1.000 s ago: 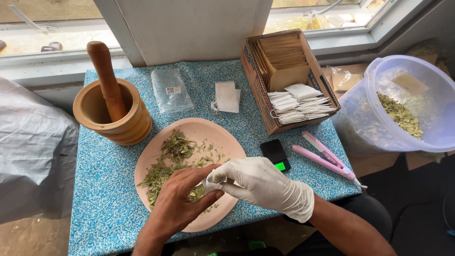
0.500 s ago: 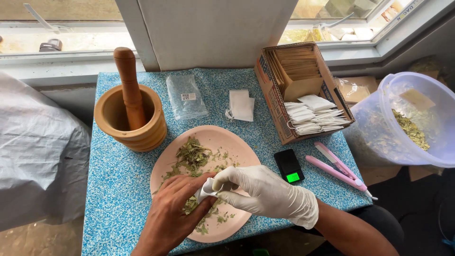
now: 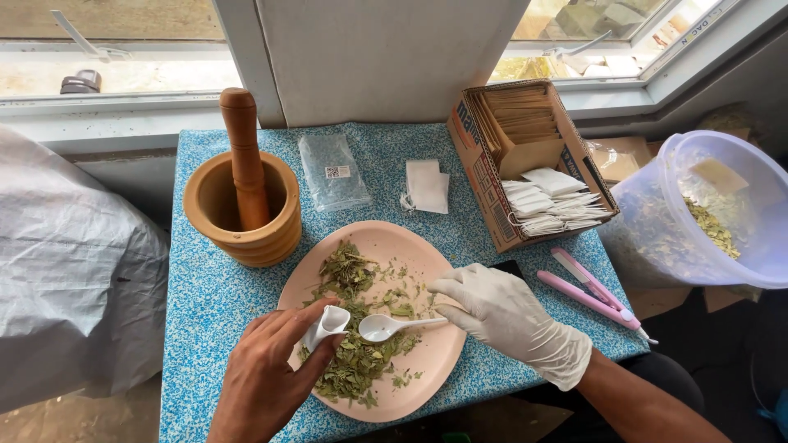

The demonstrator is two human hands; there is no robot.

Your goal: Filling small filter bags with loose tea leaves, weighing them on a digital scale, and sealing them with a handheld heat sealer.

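My bare left hand (image 3: 264, 379) pinches a small white filter bag (image 3: 325, 325), holding its mouth agape over the pink plate (image 3: 427, 367). My right hand (image 3: 507, 316), in a white glove, holds a white plastic spoon (image 3: 387, 326) by its handle; the spoon's bowl sits just right of the bag and looks empty. Dried green leaves (image 3: 355, 358) lie scattered and heaped on the plate under both hands.
A wooden mortar (image 3: 215, 199) with a pestle (image 3: 244, 154) stands at the left. A clear plastic packet (image 3: 332, 171), folded white bags (image 3: 428, 185), a cardboard box of bags (image 3: 529, 164), a pink hair-straightener-like sealer (image 3: 593, 291) and a clear tub of leaves (image 3: 714, 215) surround the blue speckled table (image 3: 205, 303).
My hands have drawn apart: the right hand pulled the spoon out to the right of the bag, and the bag's mouth now shows in my left fingers. The view also shifted.
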